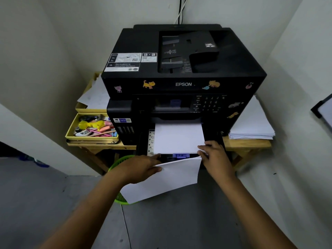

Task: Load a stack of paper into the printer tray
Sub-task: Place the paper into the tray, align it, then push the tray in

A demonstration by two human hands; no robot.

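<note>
- Where the black pull-out paper tray (143, 141) juts toward the viewer from the base of the black Epson printer (183, 83), a flat white paper stack (177, 138) lies in it, far edge tucked under the printer's front, near edge just short of a purple slider tab (181, 155).
- A second lot of white sheets (167, 178) is held in front of the tray, tilted, its far right corner near the tray's near right corner; its near left corner hangs over the grey floor.
- Left hand (138, 169): thumb on top of the sheets' left edge, fingers curled underneath, gripping.
- Right hand (215, 157): fingers bent down at the near right corner of the tray stack; fingertips sit where the stack and the held sheets meet, so which paper they pinch is unclear.
- Thickness of the held sheets cannot be judged; only the top face shows.
- Green plastic basket (118, 162) mostly hidden behind left hand and sheets.
- Wooden table (251, 143) largely covered by the printer; loose white papers (251, 126) piled on its right end.
- Yellow tray of stationery (93, 128) to the left; contents cluttered, hard to identify.
</note>
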